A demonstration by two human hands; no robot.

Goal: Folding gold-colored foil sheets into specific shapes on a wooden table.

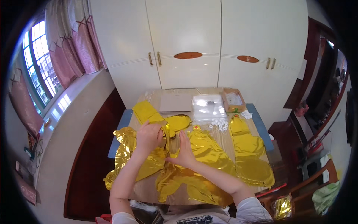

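Flat, shiny gold foil balloons cover much of the table [143,186]. My left hand [147,139] is closed on a narrow gold foil piece [167,130] that hangs over the middle of the table; its fingertips are partly hidden. To its right, my right hand [182,154] has its thumb and fingers spread apart beside this piece, holding nothing I can see. A crumpled gold foil balloon [123,143] lies under and left of my left arm. Another foil balloon [207,147] spreads beyond my right forearm. Past my left hand rests a smooth, flat gold foil piece [146,111].
A long gold foil balloon [250,147] lies along the right side. Toward the back are a clear plastic packet [209,106], small white rings [220,125], a cardboard box [234,100] and a grey-beige sheet [175,102]. White cabinets [186,30] stand behind; a wooden chair [317,177] is at right.
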